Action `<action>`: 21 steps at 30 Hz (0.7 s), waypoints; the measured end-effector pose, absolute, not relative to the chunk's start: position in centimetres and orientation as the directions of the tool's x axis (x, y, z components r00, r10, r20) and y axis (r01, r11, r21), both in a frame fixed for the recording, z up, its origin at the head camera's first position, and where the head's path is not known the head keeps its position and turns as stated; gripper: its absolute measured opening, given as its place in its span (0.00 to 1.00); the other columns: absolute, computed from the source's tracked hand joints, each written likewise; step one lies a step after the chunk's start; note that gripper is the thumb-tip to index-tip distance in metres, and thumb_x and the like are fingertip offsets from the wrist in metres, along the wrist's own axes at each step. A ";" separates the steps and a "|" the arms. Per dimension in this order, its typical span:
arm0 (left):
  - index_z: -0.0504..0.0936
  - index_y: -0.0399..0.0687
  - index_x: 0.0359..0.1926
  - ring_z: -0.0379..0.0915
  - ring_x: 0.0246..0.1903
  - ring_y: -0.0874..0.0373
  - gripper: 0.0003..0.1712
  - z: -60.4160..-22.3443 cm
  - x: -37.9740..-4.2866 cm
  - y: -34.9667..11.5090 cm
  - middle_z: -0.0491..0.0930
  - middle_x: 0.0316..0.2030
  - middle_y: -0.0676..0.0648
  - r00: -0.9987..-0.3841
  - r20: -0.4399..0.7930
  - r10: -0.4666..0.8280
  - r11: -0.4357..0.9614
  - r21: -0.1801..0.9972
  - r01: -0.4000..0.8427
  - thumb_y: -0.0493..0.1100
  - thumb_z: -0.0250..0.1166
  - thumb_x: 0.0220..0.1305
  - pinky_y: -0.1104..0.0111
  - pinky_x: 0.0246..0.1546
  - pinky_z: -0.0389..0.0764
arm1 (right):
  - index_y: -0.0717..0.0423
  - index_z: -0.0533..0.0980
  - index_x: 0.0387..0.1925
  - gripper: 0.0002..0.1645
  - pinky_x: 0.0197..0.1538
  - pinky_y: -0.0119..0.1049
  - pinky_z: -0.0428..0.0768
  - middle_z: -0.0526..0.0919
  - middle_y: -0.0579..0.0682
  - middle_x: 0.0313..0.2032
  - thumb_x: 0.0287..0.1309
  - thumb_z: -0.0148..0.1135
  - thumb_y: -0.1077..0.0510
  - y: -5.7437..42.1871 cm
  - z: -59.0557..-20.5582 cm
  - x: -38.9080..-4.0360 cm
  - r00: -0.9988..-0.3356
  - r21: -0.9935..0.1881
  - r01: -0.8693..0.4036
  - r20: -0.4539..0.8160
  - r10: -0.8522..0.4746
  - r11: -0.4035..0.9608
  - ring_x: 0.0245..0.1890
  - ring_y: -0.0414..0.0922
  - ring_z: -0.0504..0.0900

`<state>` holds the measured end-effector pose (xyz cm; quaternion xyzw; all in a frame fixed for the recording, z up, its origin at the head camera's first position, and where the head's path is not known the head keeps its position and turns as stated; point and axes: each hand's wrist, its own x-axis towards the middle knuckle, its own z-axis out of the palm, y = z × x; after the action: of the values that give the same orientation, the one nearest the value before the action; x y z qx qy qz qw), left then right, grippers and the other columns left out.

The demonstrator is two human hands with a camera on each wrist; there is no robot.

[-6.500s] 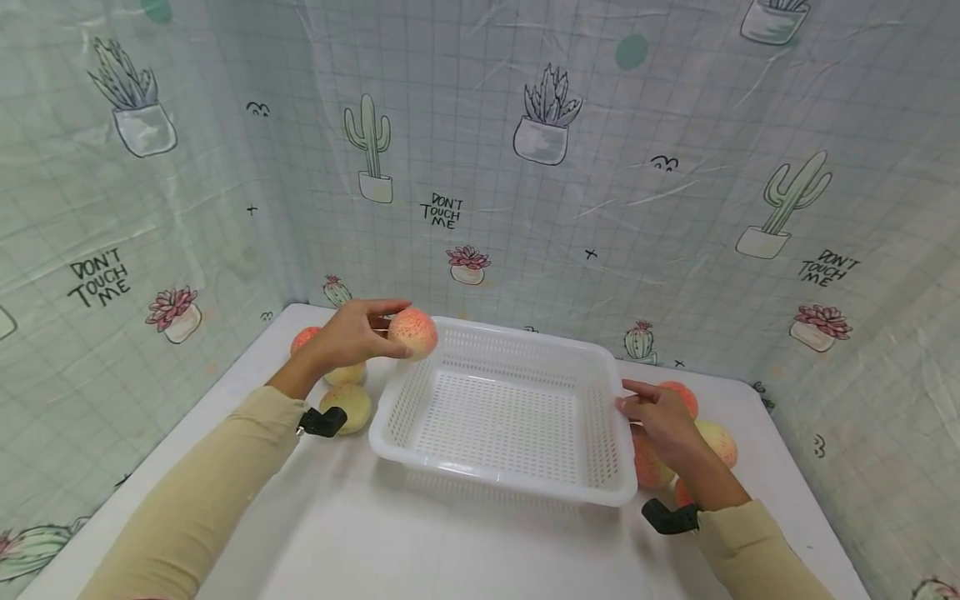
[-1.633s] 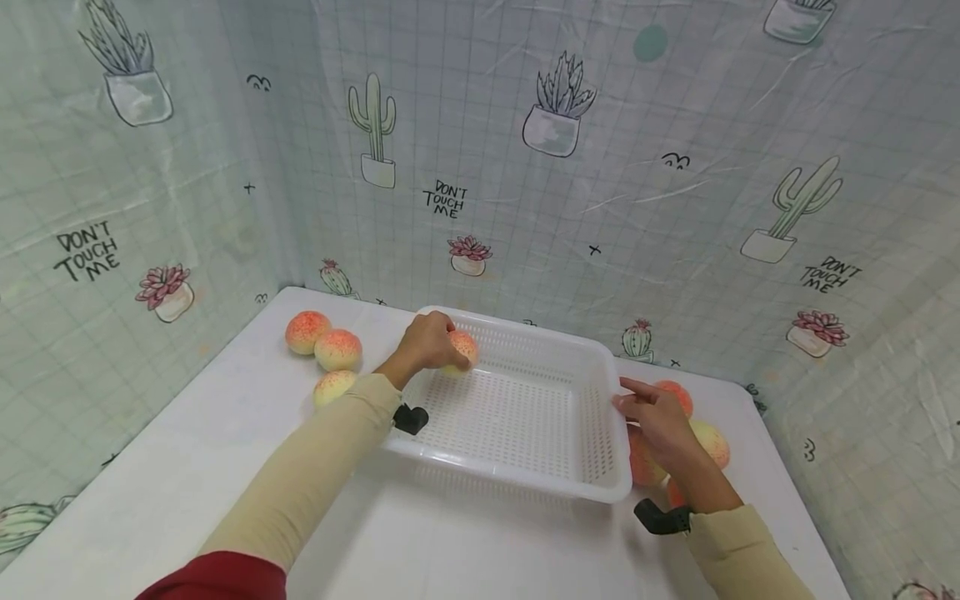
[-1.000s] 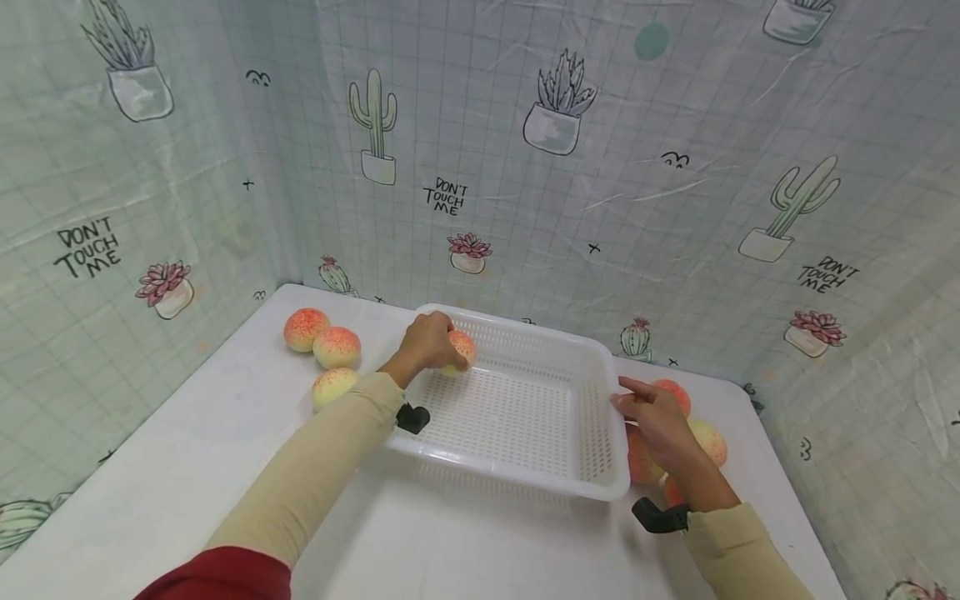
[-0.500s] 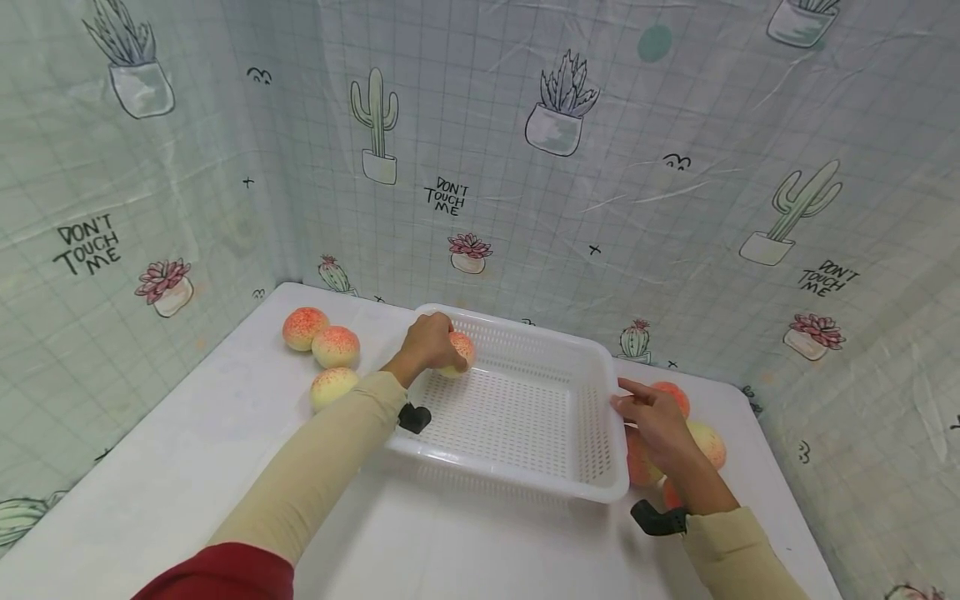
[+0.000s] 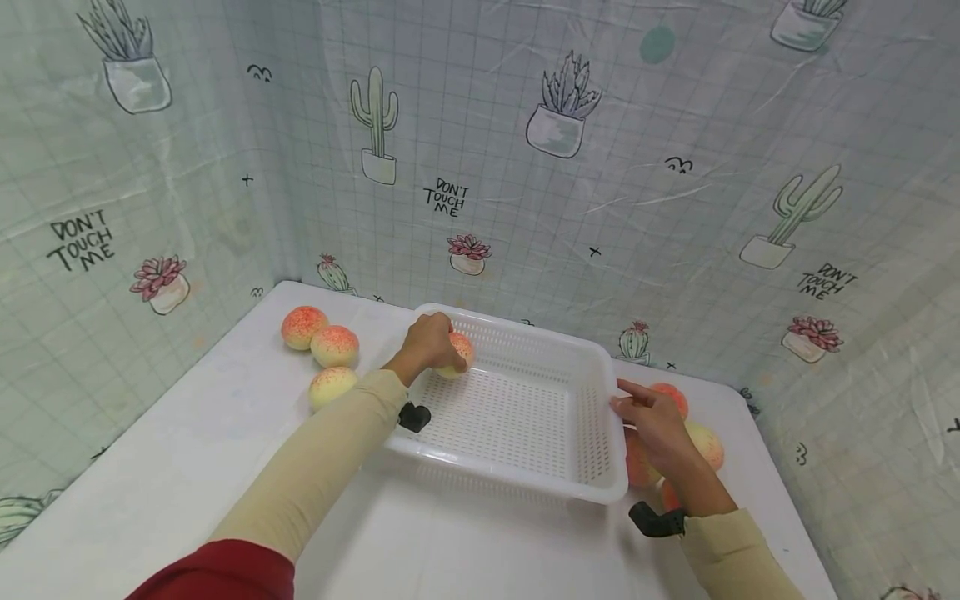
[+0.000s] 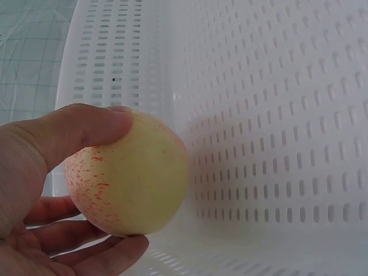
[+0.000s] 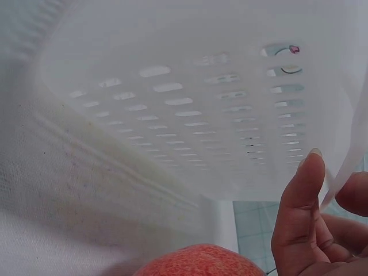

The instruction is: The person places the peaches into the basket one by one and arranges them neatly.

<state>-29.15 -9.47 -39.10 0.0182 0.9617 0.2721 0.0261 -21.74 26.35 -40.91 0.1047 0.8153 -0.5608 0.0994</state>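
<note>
Near L wall of white rectangular perforated plastic basket (image 5: pixel 517 417) — L hand (image 5: pixel 429 340) w/ fingers + thumb curled round pale-yellow, red-speckled round peach (image 6: pixel 138 178), inside basket. R hand (image 5: pixel 658 425) pinches R rim. White table (image 5: pixel 450 542) — 3 similar peaches (image 5: pixel 335 346) to L, more peaches (image 5: pixel 705 443) R, partly hidden.
</note>
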 end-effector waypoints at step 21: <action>0.82 0.36 0.41 0.73 0.40 0.51 0.26 -39.1 -28.8 -9.5 0.84 0.43 0.40 -0.998 -0.053 0.047 0.857 0.514 0.013 0.45 0.84 0.45 0.59 0.47 0.82 | 0.49 0.60 0.80 0.38 0.63 0.52 0.83 0.73 0.57 0.65 0.75 0.59 0.48 26.0 -41.0 -21.6 -0.954 -0.885 0.297 -0.289 0.077 0.360 0.58 0.52 0.84</action>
<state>-28.85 -9.50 -39.11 0.0155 0.9632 0.2665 0.0318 -21.62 26.02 -40.96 0.1141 0.8185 -0.5542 0.0994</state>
